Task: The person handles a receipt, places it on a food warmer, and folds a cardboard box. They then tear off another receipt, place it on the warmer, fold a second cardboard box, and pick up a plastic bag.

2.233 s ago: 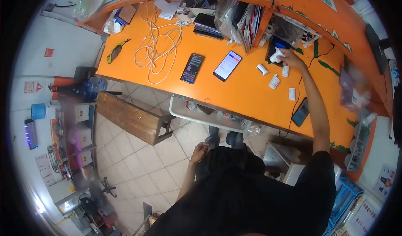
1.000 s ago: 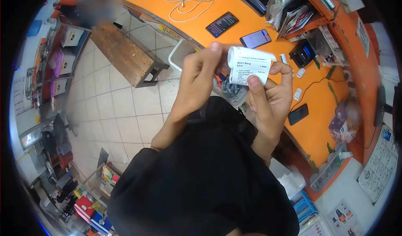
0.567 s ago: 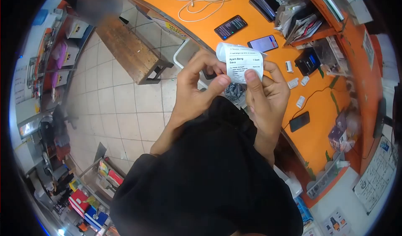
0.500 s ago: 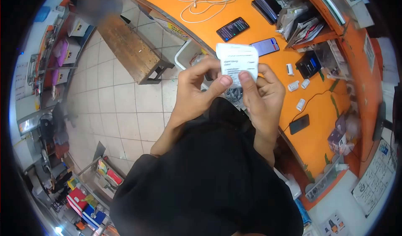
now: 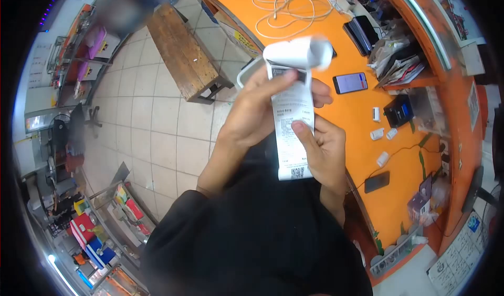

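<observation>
You are now holding the receipt (image 5: 292, 122) unrolled at full length, no longer curled. Your left hand (image 5: 257, 115) is pinching its upper part; your right hand (image 5: 320, 151) is gripping the lower part, above the tabletop (image 5: 362, 138).

Receipt (image 5: 292, 133), held between my two hands: I saw several rows of dark print and a square code near its lower end, but I could make out no word or number. Phone (image 5: 350, 82) on the orange desk (image 5: 362, 138): lit screen with red and white bands, its text too small for me to read. I found nothing else legible.
</observation>
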Tool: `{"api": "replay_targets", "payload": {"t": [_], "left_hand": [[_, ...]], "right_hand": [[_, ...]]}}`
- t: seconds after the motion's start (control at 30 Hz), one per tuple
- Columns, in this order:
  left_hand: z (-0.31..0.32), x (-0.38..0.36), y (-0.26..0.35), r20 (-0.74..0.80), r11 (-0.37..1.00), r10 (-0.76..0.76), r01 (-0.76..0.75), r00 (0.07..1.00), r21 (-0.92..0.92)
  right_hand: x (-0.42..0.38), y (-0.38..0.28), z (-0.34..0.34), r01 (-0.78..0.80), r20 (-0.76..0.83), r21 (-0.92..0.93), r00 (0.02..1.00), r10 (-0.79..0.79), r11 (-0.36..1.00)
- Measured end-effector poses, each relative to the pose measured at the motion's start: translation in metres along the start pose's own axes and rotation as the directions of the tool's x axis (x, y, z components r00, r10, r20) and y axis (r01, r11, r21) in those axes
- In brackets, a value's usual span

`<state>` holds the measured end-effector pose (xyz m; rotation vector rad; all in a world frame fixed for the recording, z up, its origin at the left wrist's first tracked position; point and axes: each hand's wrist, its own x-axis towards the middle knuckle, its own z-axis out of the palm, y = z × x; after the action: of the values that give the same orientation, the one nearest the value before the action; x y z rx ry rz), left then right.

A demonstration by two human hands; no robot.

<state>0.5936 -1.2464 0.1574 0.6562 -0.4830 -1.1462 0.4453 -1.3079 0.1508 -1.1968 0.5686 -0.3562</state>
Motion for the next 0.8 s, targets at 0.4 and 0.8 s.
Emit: {"api": "replay_targets", "payload": {"t": [0.4, 0.8], "left_hand": [[0.012, -0.003, 0.007, -0.063, 0.949, 0.316, -0.315, 0.947, 0.026], [0.014, -0.033, -0.007, -0.171, 0.875, 0.005, 0.078, 0.985, 0.478]], "right_hand": [[0.0, -0.006, -0.006, 0.306, 0.223, -0.348, 0.945, -0.239, 0.886], [0.005, 0.006, 0.007, 0.488, -0.081, -0.421, 0.819, -0.567, 0.765]]}}
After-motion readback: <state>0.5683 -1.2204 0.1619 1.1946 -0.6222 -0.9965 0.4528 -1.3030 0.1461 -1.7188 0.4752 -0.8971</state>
